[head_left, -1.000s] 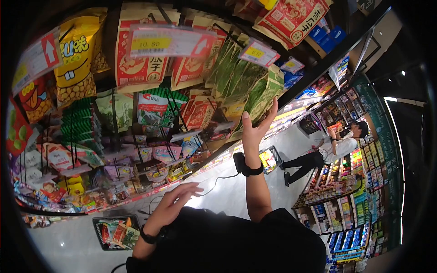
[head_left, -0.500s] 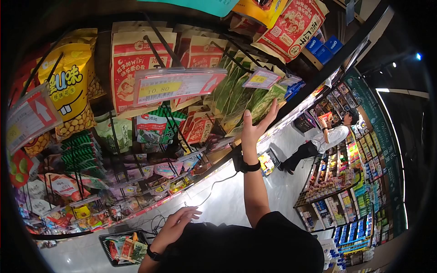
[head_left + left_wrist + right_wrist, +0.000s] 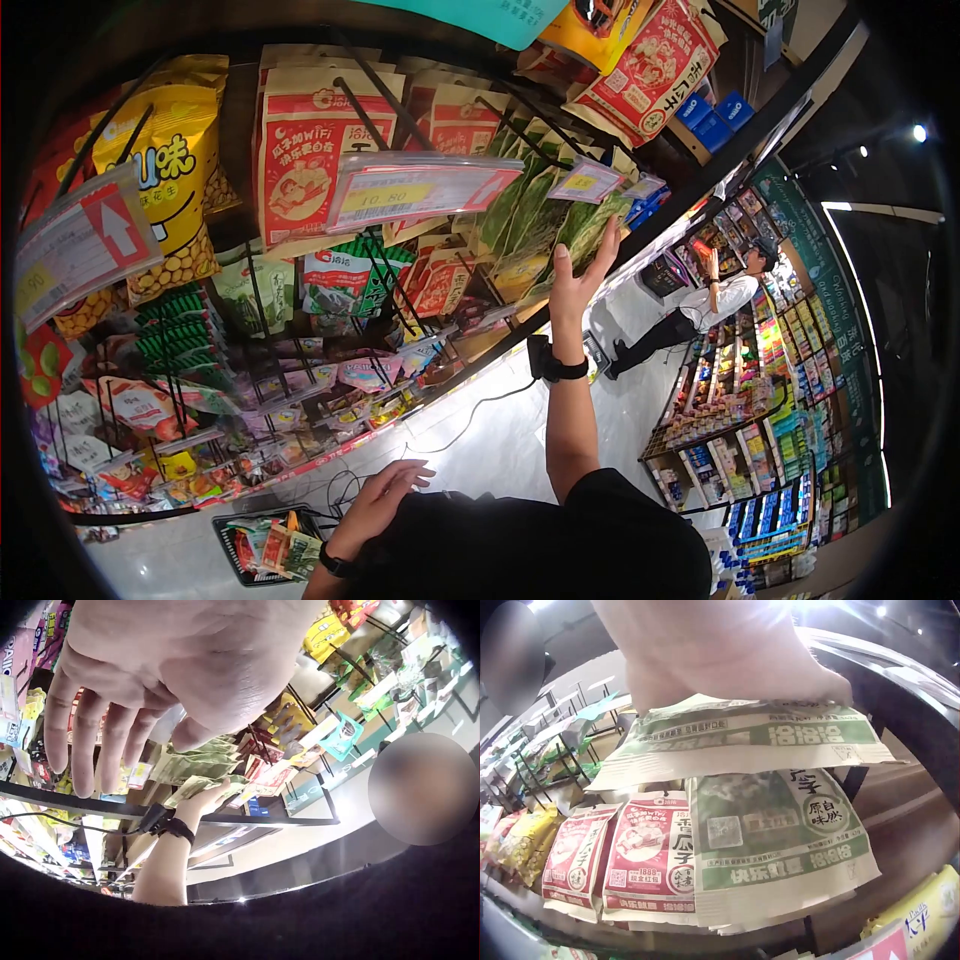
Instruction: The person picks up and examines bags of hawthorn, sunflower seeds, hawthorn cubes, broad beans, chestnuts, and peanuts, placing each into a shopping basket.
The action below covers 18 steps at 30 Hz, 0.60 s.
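My right hand (image 3: 580, 285) reaches up to a row of hanging green seed bags (image 3: 515, 215). Thumb and fingers sit on opposite sides of the front green seed bag (image 3: 750, 742), which tilts out under the palm in the right wrist view. The fingertips behind that bag are hidden there. More green bags (image 3: 780, 832) hang just behind it. My left hand (image 3: 385, 490) is held low near my body with loosely extended fingers and nothing in it; its palm (image 3: 187, 660) fills the top of the left wrist view.
Red seed bags (image 3: 320, 165) and yellow peanut bags (image 3: 160, 190) hang on hooks alongside, with price tags (image 3: 420, 190) jutting out. A dark shelf edge (image 3: 690, 190) runs to the right of the green bags. A basket of packets (image 3: 265, 545) stands on the floor. Another person (image 3: 700, 310) stands in the aisle.
The head view has shifted, so the shelf goods sit lower than a second ago. My right hand stays at the front green bag; my left hand sits lower in the view.
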Tool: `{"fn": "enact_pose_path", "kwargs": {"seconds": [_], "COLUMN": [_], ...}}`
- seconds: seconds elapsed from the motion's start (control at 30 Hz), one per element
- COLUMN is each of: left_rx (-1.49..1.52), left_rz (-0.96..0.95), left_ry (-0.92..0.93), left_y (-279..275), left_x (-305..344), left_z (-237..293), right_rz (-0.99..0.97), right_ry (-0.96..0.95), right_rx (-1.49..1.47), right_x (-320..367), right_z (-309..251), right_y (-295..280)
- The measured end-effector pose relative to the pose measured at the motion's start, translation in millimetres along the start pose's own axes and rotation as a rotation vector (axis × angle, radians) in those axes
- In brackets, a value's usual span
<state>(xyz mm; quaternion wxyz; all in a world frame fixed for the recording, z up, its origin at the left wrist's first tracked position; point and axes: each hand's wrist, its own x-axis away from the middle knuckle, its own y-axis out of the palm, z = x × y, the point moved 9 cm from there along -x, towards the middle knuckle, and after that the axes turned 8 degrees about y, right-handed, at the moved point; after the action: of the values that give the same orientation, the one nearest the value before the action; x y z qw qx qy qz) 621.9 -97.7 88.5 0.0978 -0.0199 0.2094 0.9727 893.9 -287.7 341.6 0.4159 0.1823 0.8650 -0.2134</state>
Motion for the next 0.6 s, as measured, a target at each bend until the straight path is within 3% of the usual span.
{"fn": "enact_pose_path", "kwargs": {"seconds": [0.13, 0.5, 0.6], "left_rx": [0.016, 0.017, 0.003], "left_rz": [0.005, 0.024, 0.027], "left_ry": [0.001, 0.008, 0.018], "left_y": [3, 8, 8], "left_x": [5, 22, 30], "left_z": [-5, -14, -12], "right_rz": [-0.045, -0.133, -0.164], "right_ry": [-0.055, -0.019, -0.001], "right_rx": [0.094, -0.023, 0.090], "right_x": [7, 5, -2], "right_z": [-2, 5, -6], "right_y": [0, 2, 13]}}
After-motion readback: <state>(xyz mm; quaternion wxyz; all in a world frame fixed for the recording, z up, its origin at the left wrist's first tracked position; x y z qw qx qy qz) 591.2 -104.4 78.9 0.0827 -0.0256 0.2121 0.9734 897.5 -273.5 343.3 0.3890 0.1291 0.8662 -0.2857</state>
